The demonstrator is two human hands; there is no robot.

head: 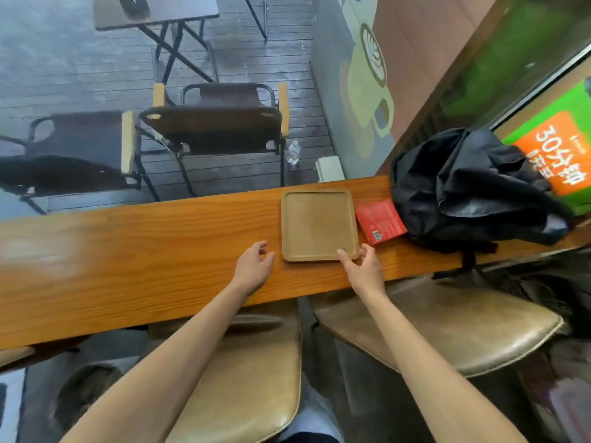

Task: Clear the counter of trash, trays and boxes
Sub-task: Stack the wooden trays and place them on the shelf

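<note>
- I judge the step in hand to be the tray pickup — the wooden tray lies flat and bare on the counter, between my two hands.
- My right hand is at the tray's near right corner, thumb on the rim and fingers spread around the corner; I cannot tell whether it grips yet or only touches.
- My left hand sits just beside the tray's near left edge, fingers loosely curled and holding nothing, apart from the wood.
- A red box lies just right of the tray, partly tucked against a black backpack.
- Next move, as I read it — bring the left hand onto the left rim, pinch both sides, lift level; the red box waits after.
</note>
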